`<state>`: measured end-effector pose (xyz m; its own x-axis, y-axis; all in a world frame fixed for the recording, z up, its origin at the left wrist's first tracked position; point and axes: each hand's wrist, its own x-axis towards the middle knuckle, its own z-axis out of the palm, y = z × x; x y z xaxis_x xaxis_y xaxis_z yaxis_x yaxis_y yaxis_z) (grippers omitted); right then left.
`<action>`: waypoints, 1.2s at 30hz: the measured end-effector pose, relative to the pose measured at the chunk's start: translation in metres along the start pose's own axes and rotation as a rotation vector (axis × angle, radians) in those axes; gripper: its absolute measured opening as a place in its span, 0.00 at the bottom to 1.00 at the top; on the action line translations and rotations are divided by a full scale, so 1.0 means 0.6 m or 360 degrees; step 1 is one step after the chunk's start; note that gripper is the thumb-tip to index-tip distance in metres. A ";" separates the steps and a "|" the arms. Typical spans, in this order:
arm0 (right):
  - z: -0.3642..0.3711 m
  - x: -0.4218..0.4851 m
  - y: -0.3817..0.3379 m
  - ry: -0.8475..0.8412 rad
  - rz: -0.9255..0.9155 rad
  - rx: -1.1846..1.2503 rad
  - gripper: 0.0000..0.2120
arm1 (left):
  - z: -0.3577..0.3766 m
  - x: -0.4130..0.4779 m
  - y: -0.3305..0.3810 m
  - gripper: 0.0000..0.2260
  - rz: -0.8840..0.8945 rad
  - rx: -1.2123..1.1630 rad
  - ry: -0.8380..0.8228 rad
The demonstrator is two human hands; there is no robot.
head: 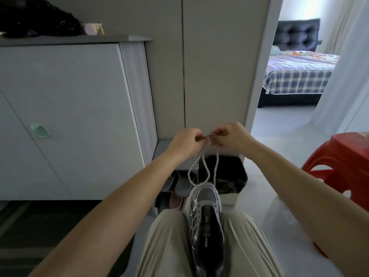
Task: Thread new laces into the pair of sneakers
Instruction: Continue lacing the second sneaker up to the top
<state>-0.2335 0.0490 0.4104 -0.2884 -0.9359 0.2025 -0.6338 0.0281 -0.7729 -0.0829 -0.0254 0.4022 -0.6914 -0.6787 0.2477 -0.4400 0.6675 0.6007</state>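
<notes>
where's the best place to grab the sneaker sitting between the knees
Probably the toe end of the sneaker, from above: it juts out past the trouser legs, which hem in both sides further back.

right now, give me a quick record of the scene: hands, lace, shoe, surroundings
left hand: pinches the lace, raised
right hand: pinches the lace, close to the left hand
lace: hangs in loops down to the sneaker's toe end
sneaker: wedged between the thighs, toe pointing away
nearby: red stool at right, black bin beyond the sneaker
</notes>
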 end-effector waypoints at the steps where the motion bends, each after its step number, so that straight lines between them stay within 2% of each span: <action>1: -0.002 0.000 0.002 0.0017 0.0004 -0.0021 0.07 | -0.003 0.002 -0.007 0.06 0.0009 -0.0022 0.0080; 5: -0.020 -0.016 0.041 -0.0035 0.0120 -0.0487 0.06 | -0.050 0.007 -0.049 0.07 -0.0240 -0.0358 0.0467; 8: -0.035 -0.033 0.098 -0.0059 0.0328 -0.0545 0.07 | -0.102 0.002 -0.107 0.11 -0.0450 -0.0582 0.0791; 10: -0.046 -0.045 0.135 -0.0074 0.0459 -0.0576 0.10 | -0.125 -0.009 -0.143 0.13 -0.0566 -0.0563 0.0887; 14: -0.063 -0.067 0.196 -0.0167 0.0722 -0.0720 0.07 | -0.141 -0.033 -0.189 0.11 -0.0731 -0.0438 0.0896; 17: -0.063 -0.071 0.208 -0.0160 0.0799 -0.0655 0.09 | -0.122 -0.039 -0.196 0.09 -0.0864 -0.0415 0.0776; 19: -0.056 -0.063 0.187 -0.0068 0.0755 -0.0336 0.10 | -0.096 -0.037 -0.178 0.03 -0.0890 -0.0365 0.0595; 20: -0.051 -0.057 0.169 -0.0030 0.0720 -0.0159 0.10 | -0.081 -0.037 -0.162 0.03 -0.0860 -0.0362 0.0490; 22: -0.040 -0.047 0.127 0.0001 0.0629 0.0092 0.09 | -0.047 -0.036 -0.127 0.16 -0.0730 -0.0335 0.0313; 23: -0.034 -0.043 0.106 -0.0002 0.0588 0.0174 0.09 | -0.032 -0.037 -0.107 0.18 -0.0637 -0.0303 0.0273; 26: -0.010 -0.034 0.059 -0.0069 0.0516 0.0426 0.08 | 0.007 -0.036 -0.053 0.12 -0.0294 -0.0305 0.0128; 30: 0.018 -0.025 0.027 -0.0139 0.0475 0.0860 0.06 | 0.048 -0.043 -0.013 0.15 -0.0191 -0.0345 -0.0226; 33: 0.018 -0.023 0.025 0.0003 0.0490 0.0930 0.03 | 0.059 -0.051 -0.015 0.10 -0.0282 -0.0539 -0.0300; 36: 0.000 -0.020 0.036 0.0289 0.0560 0.1148 0.03 | 0.054 -0.057 -0.028 0.05 -0.0398 -0.0709 -0.0378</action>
<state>-0.2439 0.0608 0.3914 -0.5350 -0.8413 -0.0775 0.1146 0.0186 -0.9932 -0.0701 -0.0034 0.3589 -0.7296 -0.6779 -0.0905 -0.3584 0.2662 0.8948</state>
